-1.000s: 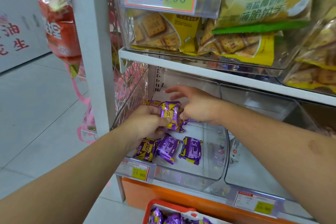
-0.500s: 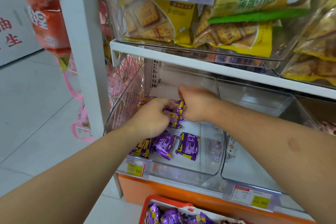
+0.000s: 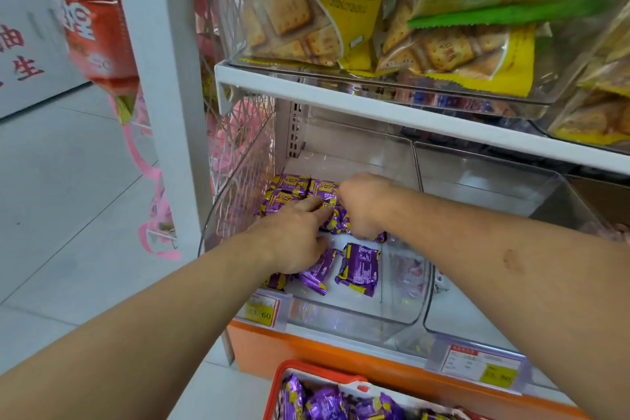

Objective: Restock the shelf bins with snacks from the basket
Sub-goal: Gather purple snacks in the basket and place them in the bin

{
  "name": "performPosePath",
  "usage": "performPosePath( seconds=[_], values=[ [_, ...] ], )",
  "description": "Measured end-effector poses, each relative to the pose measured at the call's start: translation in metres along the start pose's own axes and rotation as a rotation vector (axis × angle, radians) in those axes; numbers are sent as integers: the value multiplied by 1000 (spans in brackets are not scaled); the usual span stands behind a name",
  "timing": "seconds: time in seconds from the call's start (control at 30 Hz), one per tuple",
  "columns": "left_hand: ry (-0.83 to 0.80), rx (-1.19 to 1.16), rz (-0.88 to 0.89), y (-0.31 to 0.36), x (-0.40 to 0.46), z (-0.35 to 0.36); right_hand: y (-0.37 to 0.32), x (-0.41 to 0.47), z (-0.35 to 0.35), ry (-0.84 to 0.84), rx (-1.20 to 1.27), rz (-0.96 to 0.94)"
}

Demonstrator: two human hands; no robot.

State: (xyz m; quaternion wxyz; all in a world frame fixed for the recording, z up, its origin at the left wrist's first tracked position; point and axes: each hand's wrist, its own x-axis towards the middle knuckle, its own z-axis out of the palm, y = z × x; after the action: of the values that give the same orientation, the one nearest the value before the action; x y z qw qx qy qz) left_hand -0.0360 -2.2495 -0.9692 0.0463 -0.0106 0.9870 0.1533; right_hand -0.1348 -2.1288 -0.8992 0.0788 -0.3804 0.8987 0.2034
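**While both hands are in the bin**

While both hands are reaching into the clear bin (image 3: 402,314), the left hand (image 3: 293,239) is lying flat on purple snacks (image 3: 358,269), fingers straight; the right hand (image 3: 361,204) is curling its fingers round a packet; the orange basket (image 3: 289,375) is sitting below, holding more purple packets; yellow cracker bags (image 3: 453,51) are filling the shelf above.

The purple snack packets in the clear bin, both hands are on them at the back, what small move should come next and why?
Probably let go and draw both hands back toward the basket. The left hand and right hand already rest on purple packets lying on the floor of the clear bin near its back, much of the bin floor is bare, and more purple packets wait in the basket.
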Motion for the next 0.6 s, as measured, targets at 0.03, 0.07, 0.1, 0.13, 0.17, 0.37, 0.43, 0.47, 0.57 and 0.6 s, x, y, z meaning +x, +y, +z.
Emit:
performPosePath(
  seconds=[0.03,0.07,0.1,0.13,0.17,0.37,0.43,0.47,0.57,0.6],
  values=[
    [14,4,6,1,-1,0,0,0,1,-6,-2,-9],
    [33,7,7,2,-3,-1,0,1,1,-11,-1,-14],
    [54,0,6,3,-6,-2,0,1,2,-18,4,-17],
    [69,-12,4,4,-8,-3,1,1,3,-28,2,-20],
    [78,-21,2,5,-10,-4,1,1,4,-37,-3,-22],
    [1,31,-45,8,-13,-6,-1,-3,1,-52,-31,-65],
    [-41,53,-69,9,-12,-8,0,-10,-3,-61,-44,-72],
    [-47,57,-71,9,-12,-10,1,-14,-6,-53,-50,-77],
    [9,9,-43,6,-14,-14,-1,-30,-14,-65,-42,-126],
    [20,-44,-49,5,-16,-15,-3,-35,-14,-91,-37,-155]
  ],
)
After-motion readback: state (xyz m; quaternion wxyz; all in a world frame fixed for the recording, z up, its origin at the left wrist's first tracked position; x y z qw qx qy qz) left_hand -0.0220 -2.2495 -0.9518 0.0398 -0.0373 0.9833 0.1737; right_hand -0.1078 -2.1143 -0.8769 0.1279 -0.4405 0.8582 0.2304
